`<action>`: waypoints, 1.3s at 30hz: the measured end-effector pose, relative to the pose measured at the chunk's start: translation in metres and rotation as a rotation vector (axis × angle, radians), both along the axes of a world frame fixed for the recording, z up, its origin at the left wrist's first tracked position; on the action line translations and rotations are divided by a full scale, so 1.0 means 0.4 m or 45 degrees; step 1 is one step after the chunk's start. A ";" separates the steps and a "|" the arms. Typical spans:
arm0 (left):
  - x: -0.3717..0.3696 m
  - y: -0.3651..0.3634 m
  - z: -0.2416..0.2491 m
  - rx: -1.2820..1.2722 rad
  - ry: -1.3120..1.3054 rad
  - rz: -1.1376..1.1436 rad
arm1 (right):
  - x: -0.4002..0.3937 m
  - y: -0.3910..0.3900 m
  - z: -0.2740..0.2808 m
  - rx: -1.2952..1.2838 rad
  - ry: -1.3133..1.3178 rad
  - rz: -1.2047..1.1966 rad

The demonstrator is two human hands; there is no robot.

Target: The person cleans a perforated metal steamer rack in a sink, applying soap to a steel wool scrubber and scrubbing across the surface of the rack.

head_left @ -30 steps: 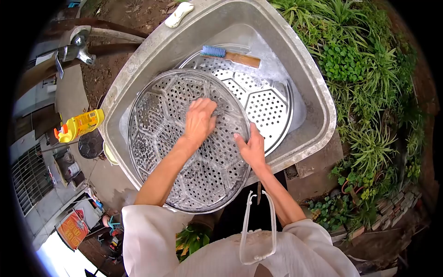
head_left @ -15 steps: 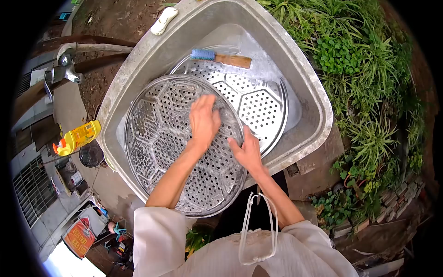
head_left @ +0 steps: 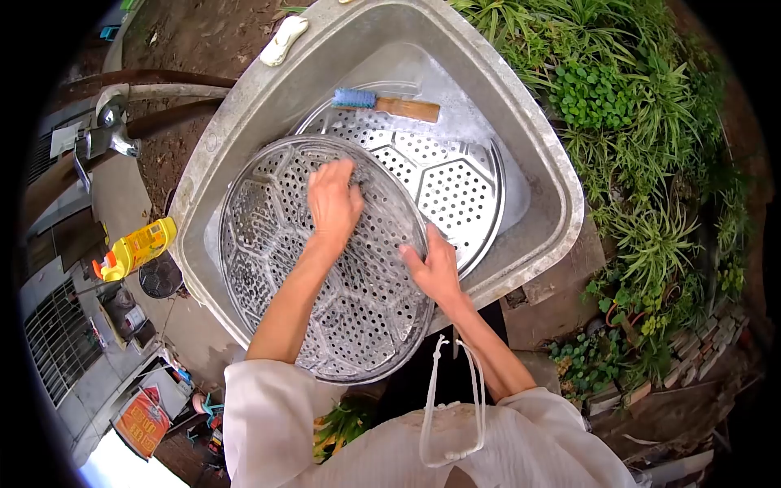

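A round perforated metal steamer tray [head_left: 268, 244] leans tilted in the grey sink [head_left: 561, 220], its lower edge over the near rim. My right hand [head_left: 437, 267] grips the tray's right edge, thumb on the upper face. Curled against the wet, streaky surface is my left hand [head_left: 333, 202]; whatever may be under its fingers is hidden. Beneath lies a second perforated tray [head_left: 460, 195], partly covered by the first. On that lower tray's far part rests a brush [head_left: 407, 109] with blue bristles and a wooden handle.
A white object [head_left: 285, 41] lies on the sink's far left rim. Left of the sink are a yellow bottle [head_left: 142, 246] with an orange cap and a metal tap [head_left: 114, 134]. Green plants [head_left: 651, 163] grow along the right side.
My left hand has slid leftward across the upper tray. My right hand keeps its hold on the edge, and the trays stay nearly in place.
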State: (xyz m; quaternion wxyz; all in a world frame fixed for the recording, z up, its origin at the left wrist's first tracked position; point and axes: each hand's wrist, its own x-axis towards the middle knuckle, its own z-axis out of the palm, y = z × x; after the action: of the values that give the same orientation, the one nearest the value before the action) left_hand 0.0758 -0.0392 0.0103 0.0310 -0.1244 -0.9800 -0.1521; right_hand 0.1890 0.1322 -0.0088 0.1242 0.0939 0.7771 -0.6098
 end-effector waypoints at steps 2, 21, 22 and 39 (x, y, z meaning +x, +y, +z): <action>0.037 0.010 -0.025 0.077 -0.055 0.030 | 0.002 0.002 0.004 0.002 -0.034 0.005; -0.077 -0.054 -0.020 -0.140 0.049 0.257 | 0.007 0.005 0.011 0.004 -0.065 0.011; -0.069 -0.031 -0.011 -0.063 0.087 0.129 | 0.007 0.002 0.011 -0.004 -0.063 0.001; 0.040 0.056 0.026 0.328 -0.147 -0.315 | 0.016 0.002 -0.004 0.014 -0.025 -0.014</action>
State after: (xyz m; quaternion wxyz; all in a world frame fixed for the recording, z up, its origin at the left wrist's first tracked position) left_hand 0.0919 -0.0169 0.0207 -0.0287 -0.2299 -0.9299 -0.2858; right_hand 0.1953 0.1332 -0.0104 0.1279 0.1049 0.7786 -0.6053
